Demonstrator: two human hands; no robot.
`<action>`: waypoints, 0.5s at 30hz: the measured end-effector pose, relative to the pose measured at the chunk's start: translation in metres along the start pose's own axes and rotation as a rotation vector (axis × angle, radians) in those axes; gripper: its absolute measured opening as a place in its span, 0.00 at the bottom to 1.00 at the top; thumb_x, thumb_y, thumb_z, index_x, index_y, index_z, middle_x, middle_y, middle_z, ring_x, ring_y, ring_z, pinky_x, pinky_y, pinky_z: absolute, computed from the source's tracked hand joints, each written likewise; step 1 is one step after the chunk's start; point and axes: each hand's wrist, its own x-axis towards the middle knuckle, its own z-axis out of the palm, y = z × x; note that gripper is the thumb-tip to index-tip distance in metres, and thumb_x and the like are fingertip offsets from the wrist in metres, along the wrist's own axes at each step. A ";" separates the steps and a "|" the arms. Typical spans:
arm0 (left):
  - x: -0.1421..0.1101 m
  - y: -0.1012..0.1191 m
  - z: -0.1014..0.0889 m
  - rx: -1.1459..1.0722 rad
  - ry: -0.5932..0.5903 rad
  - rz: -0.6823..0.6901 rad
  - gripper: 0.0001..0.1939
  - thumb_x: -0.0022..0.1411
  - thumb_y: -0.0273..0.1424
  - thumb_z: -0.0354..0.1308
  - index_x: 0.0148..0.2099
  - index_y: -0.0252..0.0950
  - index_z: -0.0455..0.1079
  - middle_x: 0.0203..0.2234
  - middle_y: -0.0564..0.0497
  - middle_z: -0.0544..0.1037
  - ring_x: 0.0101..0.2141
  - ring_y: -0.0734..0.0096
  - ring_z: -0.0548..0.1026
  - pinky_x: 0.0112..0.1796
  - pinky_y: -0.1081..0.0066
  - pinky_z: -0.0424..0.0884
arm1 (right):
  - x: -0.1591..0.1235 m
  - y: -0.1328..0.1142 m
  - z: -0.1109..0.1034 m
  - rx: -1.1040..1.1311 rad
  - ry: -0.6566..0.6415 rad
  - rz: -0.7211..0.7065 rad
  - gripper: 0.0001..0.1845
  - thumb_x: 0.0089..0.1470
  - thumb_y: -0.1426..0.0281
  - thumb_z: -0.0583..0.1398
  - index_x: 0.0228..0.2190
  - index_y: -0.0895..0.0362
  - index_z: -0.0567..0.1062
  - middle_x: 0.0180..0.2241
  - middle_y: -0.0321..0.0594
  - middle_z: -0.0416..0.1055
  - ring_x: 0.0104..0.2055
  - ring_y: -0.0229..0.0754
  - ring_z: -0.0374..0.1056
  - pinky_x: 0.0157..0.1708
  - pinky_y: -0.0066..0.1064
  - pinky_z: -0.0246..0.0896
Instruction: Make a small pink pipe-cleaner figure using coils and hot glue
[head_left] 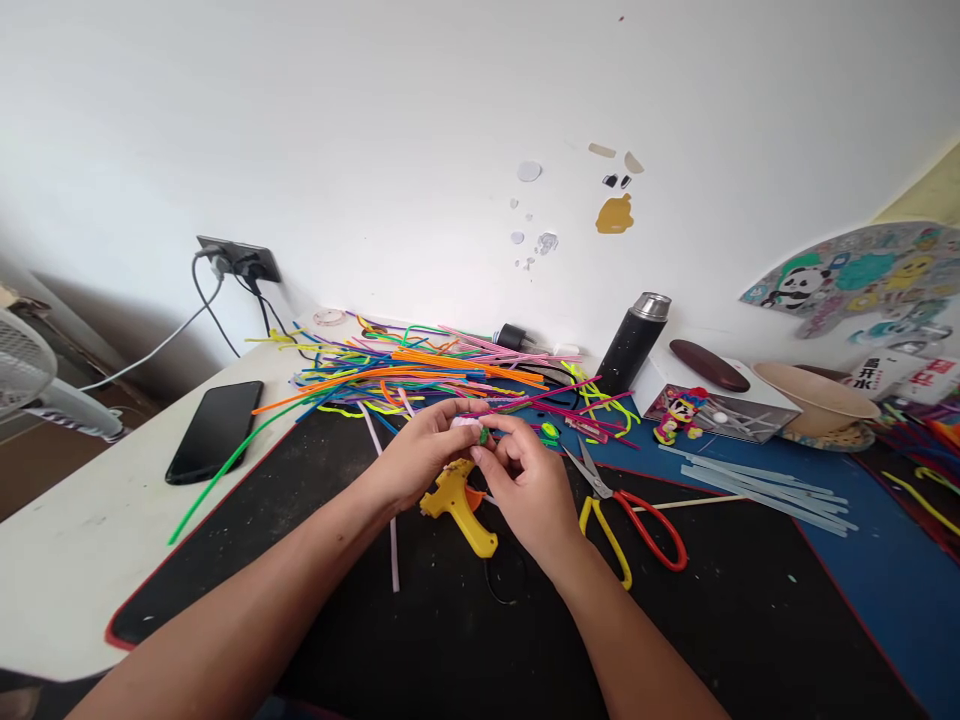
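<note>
My left hand (424, 447) and my right hand (536, 490) meet above the black mat (360, 640). Between their fingertips is a small white-and-green craft piece (485, 436), mostly covered by the fingers; its exact shape is hidden. Both hands are closed on it. Just below them a yellow hot glue gun (469, 520) lies on the mat. To the right of my right hand rest scissors (596, 480) with parted blades and a red handle; a yellow handle (611, 545) shows beside them. A pale pipe cleaner (394, 550) lies under my left wrist.
Many coloured pipe cleaners (420, 365) are heaped along the wall. A phone (215, 432) lies at left, near a fan (30, 370). On the right are a black thermos (634, 345), a small figure (682, 415), clear glue sticks (765, 488) and a beige bowl (817, 392).
</note>
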 end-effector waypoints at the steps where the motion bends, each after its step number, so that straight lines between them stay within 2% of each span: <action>1: 0.000 0.000 0.000 0.005 -0.001 0.001 0.26 0.51 0.36 0.74 0.51 0.32 0.74 0.30 0.51 0.78 0.30 0.70 0.76 0.35 0.71 0.71 | 0.000 0.000 0.000 0.003 0.015 0.000 0.14 0.63 0.67 0.61 0.49 0.55 0.76 0.20 0.25 0.58 0.22 0.35 0.57 0.26 0.27 0.54; 4: 0.000 0.000 -0.001 0.019 -0.013 0.005 0.26 0.53 0.37 0.73 0.52 0.32 0.73 0.31 0.52 0.78 0.31 0.71 0.76 0.37 0.70 0.72 | 0.000 0.000 -0.001 0.014 0.057 -0.002 0.16 0.63 0.66 0.61 0.51 0.56 0.75 0.20 0.25 0.57 0.22 0.36 0.56 0.26 0.27 0.54; 10: 0.001 -0.002 -0.004 0.093 -0.006 0.034 0.26 0.54 0.36 0.72 0.52 0.33 0.72 0.31 0.52 0.78 0.31 0.70 0.75 0.35 0.71 0.69 | -0.001 0.000 -0.001 0.009 -0.031 0.024 0.13 0.63 0.66 0.61 0.48 0.54 0.77 0.20 0.26 0.59 0.22 0.36 0.57 0.25 0.28 0.53; 15: -0.001 0.001 -0.003 0.164 -0.025 0.062 0.24 0.55 0.37 0.70 0.51 0.33 0.72 0.30 0.52 0.77 0.31 0.69 0.75 0.35 0.70 0.68 | 0.000 0.001 -0.001 -0.011 -0.026 0.004 0.23 0.63 0.67 0.61 0.58 0.54 0.74 0.21 0.26 0.59 0.23 0.36 0.57 0.27 0.28 0.55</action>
